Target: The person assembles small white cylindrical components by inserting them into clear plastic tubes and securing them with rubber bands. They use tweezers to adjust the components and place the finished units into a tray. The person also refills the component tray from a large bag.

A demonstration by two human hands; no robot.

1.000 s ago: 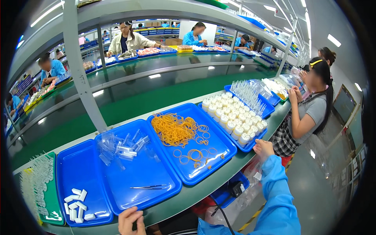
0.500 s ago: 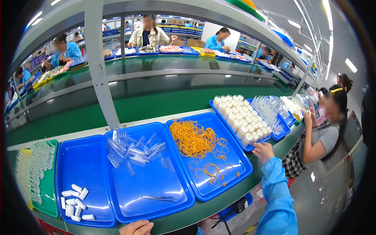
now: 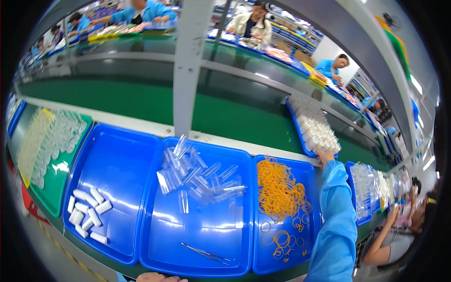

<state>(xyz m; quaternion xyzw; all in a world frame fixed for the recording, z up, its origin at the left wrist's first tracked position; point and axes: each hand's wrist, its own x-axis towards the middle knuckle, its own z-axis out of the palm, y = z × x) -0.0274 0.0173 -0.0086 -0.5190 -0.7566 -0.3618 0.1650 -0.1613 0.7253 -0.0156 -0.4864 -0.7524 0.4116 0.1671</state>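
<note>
right hand (image 3: 325, 156): stretched far forward in a light blue sleeve (image 3: 336, 221), at the near corner of the far blue tray of small white capped pieces (image 3: 315, 131); the fingers look curled over that tray's rim, but I cannot tell how firmly they grip it.
far tray's lie: straight ahead of the right hand and a little to its left, its long axis running away from the person toward the green conveyor belt (image 3: 141, 101); only the near end is within the hand's reach.
left hand (image 3: 157, 278): only the knuckles show at the bottom edge, just beside the front rim of the middle blue plastic tray (image 3: 197, 235); I cannot tell whether it is open or closed, and nothing is seen in it.
nearer hand: the right, touching the far tray; the left is well apart from it.
under the right forearm: a blue tray holding a heap of thin orange rubber bands (image 3: 279, 192), the sleeve crossing its right side.
middle tray contents: a loose pile of small clear plastic bags (image 3: 197, 174) toward the back, slim metal tweezers (image 3: 206, 254) lying slantwise near the front, close to the left hand.
left tray: short white cylinders (image 3: 87, 214) bunched in its near left corner.
further left: a green tray of clear round caps (image 3: 54, 145).
right side: a seated co-worker's hand (image 3: 392, 214) near more blue trays of clear parts (image 3: 364, 190).
</note>
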